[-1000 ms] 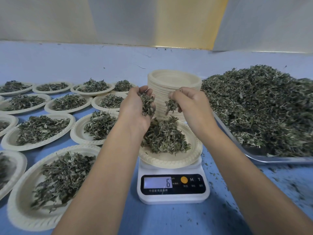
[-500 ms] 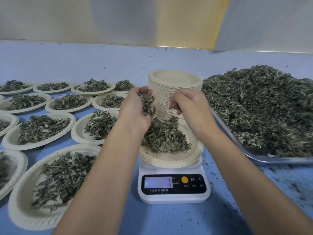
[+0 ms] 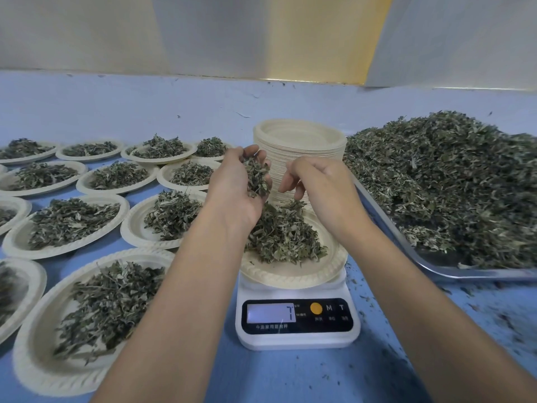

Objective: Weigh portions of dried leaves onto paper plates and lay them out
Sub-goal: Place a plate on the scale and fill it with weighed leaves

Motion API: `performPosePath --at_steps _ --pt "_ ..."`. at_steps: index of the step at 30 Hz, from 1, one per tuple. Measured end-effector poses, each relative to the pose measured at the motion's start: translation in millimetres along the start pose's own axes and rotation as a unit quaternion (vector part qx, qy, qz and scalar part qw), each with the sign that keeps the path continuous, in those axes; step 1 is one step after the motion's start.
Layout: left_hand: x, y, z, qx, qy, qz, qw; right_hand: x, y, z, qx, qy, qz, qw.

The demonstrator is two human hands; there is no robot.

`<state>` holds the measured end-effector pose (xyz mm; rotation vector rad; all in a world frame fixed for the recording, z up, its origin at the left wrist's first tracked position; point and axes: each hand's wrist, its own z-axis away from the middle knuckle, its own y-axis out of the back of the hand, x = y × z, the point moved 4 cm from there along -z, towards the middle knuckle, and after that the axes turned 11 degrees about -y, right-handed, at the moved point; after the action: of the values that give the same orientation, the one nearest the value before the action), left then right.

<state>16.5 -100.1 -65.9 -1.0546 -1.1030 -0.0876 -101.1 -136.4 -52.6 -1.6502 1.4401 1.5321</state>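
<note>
The left hand cups dried leaves in curled fingers above the paper plate on the scale, mid-bench near the front edge. The right hand hangs beside it, fingers loosely curled and empty.

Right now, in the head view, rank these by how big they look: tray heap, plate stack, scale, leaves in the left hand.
1. leaf heap
2-3. scale and plate stack: they look alike, and the scale is nearer, so I won't rank them.
4. leaves in the left hand
</note>
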Motion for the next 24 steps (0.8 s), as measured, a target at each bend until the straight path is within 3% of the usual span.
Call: performPosePath --at_steps 4,8,12,18,24 --pt "-1.7 -7.9 4.8 -0.006 0.005 0.023 1.0 0.1 -3.6 -0.1 0.037 0.003 -0.033 0.999" --pt "-5.6 -21.9 12.5 -0.015 0.013 0.058 0.998 4.5 -2.6 -5.3 0.017 -0.081 -0.182 0.98" --pt "-20.6 -50.0 18.5 -0.028 0.034 0.072 0.996 8.1 8.0 -3.2 -0.017 -0.168 -0.338 0.926" --pt "-72.2 -103.1 29.9 -0.038 0.067 0.088 0.993 24.9 46.9 0.1 -0.016 -0.242 -0.579 0.778" --pt "-133.3 -143.5 45.2 -0.072 0.106 0.04 0.991 61.4 103.8 1.5 0.072 -0.27 -0.601 0.749"
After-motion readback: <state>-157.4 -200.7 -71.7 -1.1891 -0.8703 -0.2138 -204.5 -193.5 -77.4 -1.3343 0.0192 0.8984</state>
